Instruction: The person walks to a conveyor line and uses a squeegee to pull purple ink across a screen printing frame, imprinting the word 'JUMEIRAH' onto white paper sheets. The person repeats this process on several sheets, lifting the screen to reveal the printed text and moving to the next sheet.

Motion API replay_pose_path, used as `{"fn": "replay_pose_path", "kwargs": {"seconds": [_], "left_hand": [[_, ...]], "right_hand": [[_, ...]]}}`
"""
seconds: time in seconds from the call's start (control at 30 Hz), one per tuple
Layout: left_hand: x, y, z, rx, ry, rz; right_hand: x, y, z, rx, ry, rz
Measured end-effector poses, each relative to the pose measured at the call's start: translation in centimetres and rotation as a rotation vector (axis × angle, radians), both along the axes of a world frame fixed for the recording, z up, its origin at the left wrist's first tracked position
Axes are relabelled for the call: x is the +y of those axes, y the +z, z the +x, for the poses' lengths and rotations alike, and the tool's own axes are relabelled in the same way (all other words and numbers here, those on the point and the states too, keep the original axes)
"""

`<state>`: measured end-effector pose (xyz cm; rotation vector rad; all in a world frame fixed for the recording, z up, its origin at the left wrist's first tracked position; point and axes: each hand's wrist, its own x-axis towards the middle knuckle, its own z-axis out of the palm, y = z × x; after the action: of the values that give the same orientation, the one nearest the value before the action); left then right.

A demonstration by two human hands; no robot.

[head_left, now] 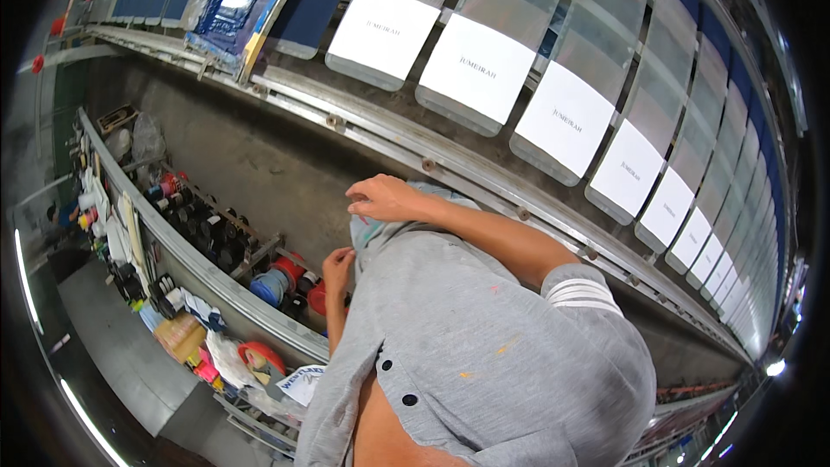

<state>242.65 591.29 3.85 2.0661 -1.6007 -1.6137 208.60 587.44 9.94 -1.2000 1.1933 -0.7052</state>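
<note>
My right hand reaches across my body over a bluish-grey cloth at my waist, its fingers loosely bent and apart. Lower on the left, my left hand has its fingers drawn together at the edge of my grey shirt; what they hold, if anything, is hidden. The shirt has paint specks and dark buttons.
A long metal rail carries a row of printing screens or boards with white printed sheets along the top and right. At left, a shelf rail holds rags and tools above several paint pots. The concrete floor shows between.
</note>
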Motion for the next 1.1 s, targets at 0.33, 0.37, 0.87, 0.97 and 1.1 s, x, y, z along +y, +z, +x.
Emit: {"fn": "replay_pose_path", "kwargs": {"seconds": [0.33, 0.37, 0.87, 0.97, 1.1], "left_hand": [[-39.8, 10.4, 5.1, -0.049, 0.05, -0.48], [-45.0, 11.9, 5.1, -0.011, 0.014, -0.507], [-92.3, 4.2, -14.1, -0.272, -0.612, -0.676], [-89.4, 7.7, -14.8, 0.239, -0.288, -0.07], [-89.1, 1.5, -20.3, -0.084, -0.77, -0.421]], "right_hand": [[-12.6, -1.6, -0.3, -0.064, -0.638, 0.155], [-14.2, -2.1, 0.0, -0.042, -0.709, 0.153], [-42.7, -5.1, 2.4, -0.257, -1.435, 0.304], [-48.8, -6.1, 2.6, -0.703, -1.506, 0.489], [-48.3, -11.3, 1.8, -0.078, -1.754, 0.646]]}}
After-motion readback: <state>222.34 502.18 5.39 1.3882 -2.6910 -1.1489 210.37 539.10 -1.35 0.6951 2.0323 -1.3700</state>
